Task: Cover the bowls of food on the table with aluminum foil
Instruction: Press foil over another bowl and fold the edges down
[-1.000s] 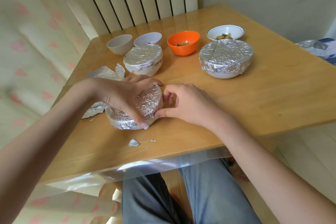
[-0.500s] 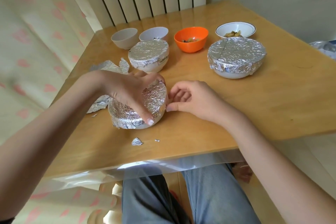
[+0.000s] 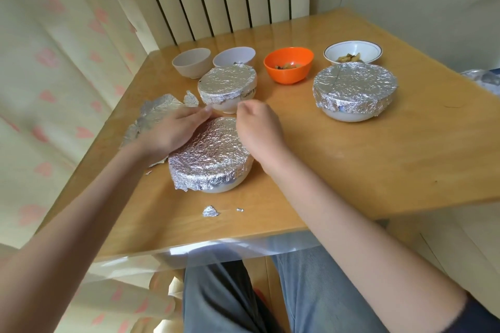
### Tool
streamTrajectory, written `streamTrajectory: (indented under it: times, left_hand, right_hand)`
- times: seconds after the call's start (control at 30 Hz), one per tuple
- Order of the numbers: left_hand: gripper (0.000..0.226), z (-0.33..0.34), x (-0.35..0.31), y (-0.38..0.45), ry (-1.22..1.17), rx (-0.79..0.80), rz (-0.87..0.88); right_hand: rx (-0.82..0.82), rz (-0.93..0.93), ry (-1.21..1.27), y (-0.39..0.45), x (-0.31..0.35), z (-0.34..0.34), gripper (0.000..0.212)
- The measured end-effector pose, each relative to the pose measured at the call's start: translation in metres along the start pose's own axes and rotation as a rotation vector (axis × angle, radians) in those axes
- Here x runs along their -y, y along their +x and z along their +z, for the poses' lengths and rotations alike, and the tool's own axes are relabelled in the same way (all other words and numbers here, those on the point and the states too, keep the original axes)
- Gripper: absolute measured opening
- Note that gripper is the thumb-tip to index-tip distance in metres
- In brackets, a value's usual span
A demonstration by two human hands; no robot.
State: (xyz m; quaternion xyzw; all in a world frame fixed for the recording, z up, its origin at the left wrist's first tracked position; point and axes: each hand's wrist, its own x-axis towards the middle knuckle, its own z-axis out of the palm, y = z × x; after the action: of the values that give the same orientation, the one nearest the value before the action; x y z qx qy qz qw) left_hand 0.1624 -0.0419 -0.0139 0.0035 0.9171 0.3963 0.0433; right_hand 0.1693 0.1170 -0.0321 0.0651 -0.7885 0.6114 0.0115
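Observation:
A foil-wrapped white bowl [image 3: 209, 157] sits near the table's front, between my hands. My left hand [image 3: 173, 130] lies flat against its far-left rim, fingers straight. My right hand [image 3: 257, 127] has curled fingers at the bowl's far-right rim; whether they pinch the foil is hidden. Behind stand a second foil-covered bowl [image 3: 227, 84] and a larger one [image 3: 354, 89] to the right. Uncovered at the back are an orange bowl [image 3: 288, 65] and a white blue-rimmed bowl [image 3: 353, 51], both with food, plus two pale bowls [image 3: 192, 62] [image 3: 234, 55].
Crumpled loose foil [image 3: 154, 113] lies left of my left hand by the wooden table's [image 3: 378, 159] left edge. Two small foil scraps [image 3: 210, 211] lie in front of the near bowl. A radiator and a wall stand behind; a curtain hangs at the left.
My left hand slid from the top of the near bowl to its far-left rim, baring the foil top. My right hand moved up to the far-right rim. The camera tilted.

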Motion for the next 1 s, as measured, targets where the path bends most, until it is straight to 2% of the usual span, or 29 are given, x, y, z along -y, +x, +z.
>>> streamTrajectory:
  times: [0.1,0.2,0.57,0.67,0.77,0.93,1.0]
  left_hand:
    - [0.032,0.009,0.004,0.002,-0.074,-0.069,-0.027]
    - [0.032,0.015,0.002,0.003,-0.088,-0.101,-0.057]
    - [0.05,0.015,-0.002,0.003,-0.203,-0.063,-0.111]
    - [0.058,0.016,-0.003,0.001,-0.354,-0.011,-0.16]
    - [0.065,0.011,0.003,-0.002,-0.574,0.041,-0.21]
    - [0.065,0.011,0.02,-0.015,-0.889,-0.073,-0.232]
    - [0.065,0.023,0.021,-0.021,-1.002,-0.142,-0.246]
  right_hand:
    - [-0.064,0.033,-0.102,-0.007,-0.007,0.014,0.035]
    - [-0.138,0.045,-0.093,-0.01,-0.007,0.018,0.036]
    - [-0.142,0.119,-0.05,-0.007,-0.005,0.02,0.042]
    - [-0.086,0.152,0.03,-0.01,0.0,0.014,0.046]
    - [-0.092,0.258,0.249,-0.016,-0.003,0.005,0.046]
    - [-0.243,0.384,0.476,-0.03,-0.013,0.024,0.047]
    - [-0.273,0.382,0.525,-0.032,-0.011,0.032,0.037]
